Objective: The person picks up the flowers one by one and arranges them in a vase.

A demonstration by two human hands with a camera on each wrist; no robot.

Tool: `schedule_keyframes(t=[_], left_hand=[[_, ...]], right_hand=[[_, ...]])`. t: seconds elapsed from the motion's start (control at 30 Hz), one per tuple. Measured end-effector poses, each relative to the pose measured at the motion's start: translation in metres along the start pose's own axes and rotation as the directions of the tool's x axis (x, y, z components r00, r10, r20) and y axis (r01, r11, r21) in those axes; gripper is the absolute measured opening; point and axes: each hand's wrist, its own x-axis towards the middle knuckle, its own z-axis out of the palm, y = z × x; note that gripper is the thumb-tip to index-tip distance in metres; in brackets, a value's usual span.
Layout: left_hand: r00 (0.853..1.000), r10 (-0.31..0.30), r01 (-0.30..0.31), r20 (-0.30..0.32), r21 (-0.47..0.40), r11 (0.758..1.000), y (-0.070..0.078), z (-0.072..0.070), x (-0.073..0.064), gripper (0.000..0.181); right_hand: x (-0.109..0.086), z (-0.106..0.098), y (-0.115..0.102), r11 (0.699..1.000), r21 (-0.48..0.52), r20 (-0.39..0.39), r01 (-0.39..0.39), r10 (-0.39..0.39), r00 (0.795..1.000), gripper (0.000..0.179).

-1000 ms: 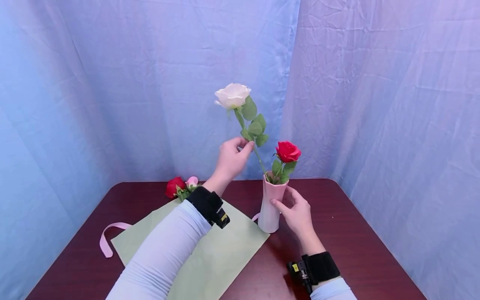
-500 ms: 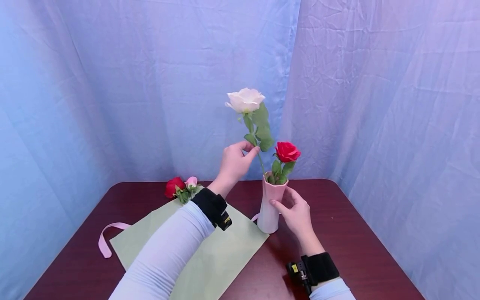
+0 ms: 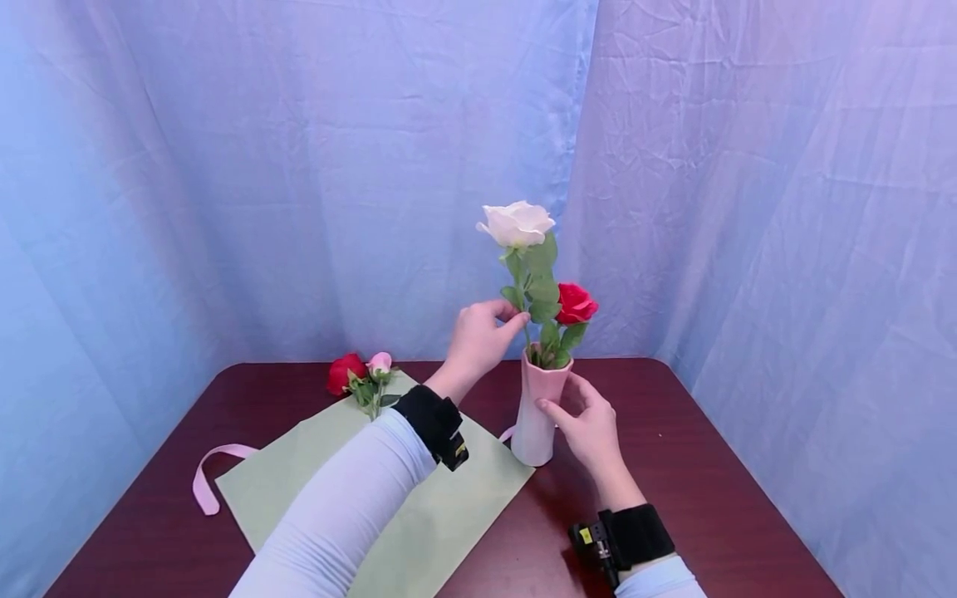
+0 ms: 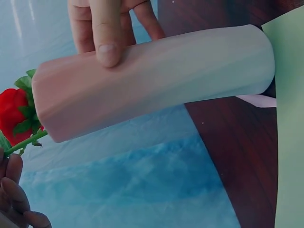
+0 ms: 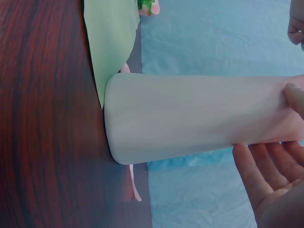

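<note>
My left hand pinches the stem of a white rose just below its leaves. The lower stem runs into the mouth of a pink-and-white vase, and the bloom stands high above the rim. A red rose is in the same vase, lower and to the right. My right hand holds the vase's upper part from the right, thumb at the front and fingers round the far side. Upright on the table, the vase has its base by a corner of the green paper.
Light green wrapping paper lies across the table, partly under my left arm. At its far edge lie another red rose and a pink rosebud. A pink ribbon curls out on the left. Blue curtains hang behind.
My left hand has moved right and down with the white rose, its stem sinking further into the vase and turning more upright. My right hand stays on the vase.
</note>
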Motion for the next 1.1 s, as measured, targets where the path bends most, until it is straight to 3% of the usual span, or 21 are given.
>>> schedule_keyframes(t=[0.3, 0.7, 1.1], left_hand=[[0.995, -0.046, 0.039, 0.088, 0.083, 0.996, -0.004, 0.007, -0.001, 0.024], [0.969, -0.140, 0.119, 0.202, 0.115, 0.986, -0.006, 0.018, -0.002, 0.020], [0.964, -0.182, 0.159, 0.192, 0.130, 0.979, -0.004, 0.024, -0.003, 0.019]], right_hand=[[0.000, 0.001, -0.002, 1.000, -0.018, -0.002, 0.009, -0.009, 1.000, 0.064], [0.001, 0.002, 0.001, 0.999, -0.032, -0.011, 0.006, -0.006, 1.000, 0.066], [0.001, 0.001, 0.003, 1.000, -0.020, -0.011, 0.006, -0.006, 1.000, 0.065]])
